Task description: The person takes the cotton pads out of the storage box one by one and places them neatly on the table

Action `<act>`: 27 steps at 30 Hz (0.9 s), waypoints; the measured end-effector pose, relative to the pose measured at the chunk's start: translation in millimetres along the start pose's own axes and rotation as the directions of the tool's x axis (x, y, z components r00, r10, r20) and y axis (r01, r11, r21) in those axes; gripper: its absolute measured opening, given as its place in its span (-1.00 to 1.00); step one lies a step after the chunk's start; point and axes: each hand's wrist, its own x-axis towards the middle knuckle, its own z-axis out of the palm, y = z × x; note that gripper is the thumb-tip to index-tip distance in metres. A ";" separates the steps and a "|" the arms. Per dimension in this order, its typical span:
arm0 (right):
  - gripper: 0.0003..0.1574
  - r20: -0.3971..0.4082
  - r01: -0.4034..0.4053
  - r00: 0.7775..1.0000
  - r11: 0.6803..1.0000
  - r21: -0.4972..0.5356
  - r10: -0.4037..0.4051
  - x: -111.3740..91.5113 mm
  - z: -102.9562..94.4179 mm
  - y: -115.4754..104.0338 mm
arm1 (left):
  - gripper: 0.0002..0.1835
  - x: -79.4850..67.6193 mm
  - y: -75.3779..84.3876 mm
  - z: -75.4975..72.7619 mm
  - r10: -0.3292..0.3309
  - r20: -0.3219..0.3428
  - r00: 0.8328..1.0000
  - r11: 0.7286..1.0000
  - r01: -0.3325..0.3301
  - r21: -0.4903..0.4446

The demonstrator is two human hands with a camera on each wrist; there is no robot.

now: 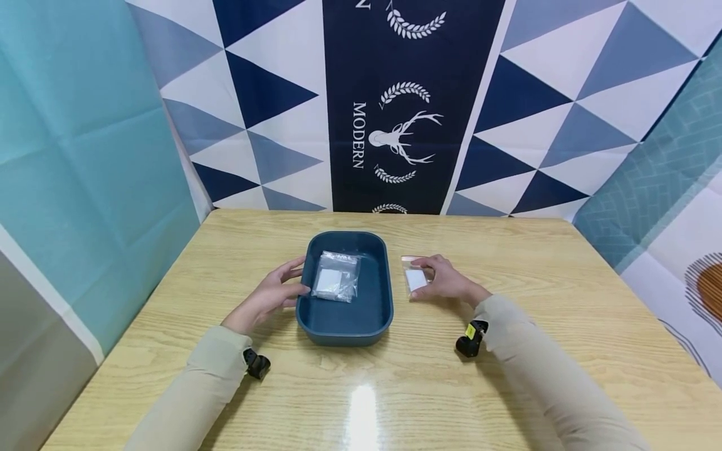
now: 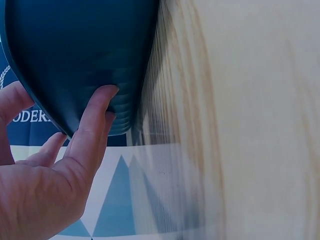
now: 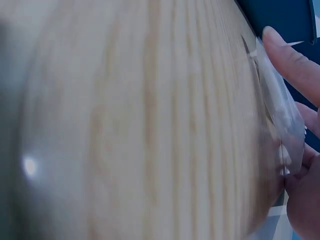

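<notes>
A dark blue rectangular tub [image 1: 355, 322] stands on the table. At its left side my left hand [image 1: 277, 289] holds the wall, with the thumb at the rim and fingers [image 2: 95, 117] against the outside. Inside the tub, toward its left, lie clear zip bags [image 1: 337, 277] with white contents, overlapping one another. Just right of the tub is another small clear zip bag [image 1: 416, 279] holding a white square piece. My right hand [image 1: 442, 280] pinches this bag between thumb and fingers at opposite edges; in the right wrist view its plastic [image 3: 285, 110] bows up near the wood.
The light wooden table [image 1: 361, 376] reaches back to a patterned cloth [image 1: 271, 113] hung behind it. A pale blue cloth [image 1: 96, 156] hangs on the left. Small black cameras sit at both wrists, below the beige sleeves.
</notes>
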 end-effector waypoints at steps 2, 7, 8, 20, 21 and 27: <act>0.02 -0.031 -0.003 1.000 1.000 0.010 0.004 1.2 1.3 -0.8 | -0.23 -0.3 -0.6 -0.4 0.003 0.001 1.000 1.000 -0.003 -0.004; -0.02 -0.103 -0.019 0.994 0.996 0.089 0.028 3.8 2.7 -3.9 | -0.23 -0.8 -0.5 -0.7 0.005 0.003 1.000 1.000 -0.005 -0.010; -0.03 -0.114 -0.020 0.993 0.993 0.114 0.033 4.3 2.5 -5.3 | -0.23 -0.9 -0.4 -0.5 0.004 0.003 1.000 1.000 -0.004 -0.012; -0.09 -0.190 -0.026 0.978 0.948 0.318 0.090 10.1 -4.5 -25.8 | -0.25 0.9 -2.8 0.4 0.006 -0.003 1.000 1.000 -0.006 -0.009; -0.09 -0.193 -0.029 0.976 0.942 0.334 0.099 11.2 -4.9 -28.2 | -0.25 1.0 -2.9 0.3 0.006 -0.003 1.000 1.000 -0.006 -0.011; -0.12 -0.205 -0.060 0.968 0.922 0.381 0.148 17.3 -6.5 -46.1 | -0.25 2.2 -3.8 -0.4 0.003 -0.006 1.000 1.000 -0.003 -0.014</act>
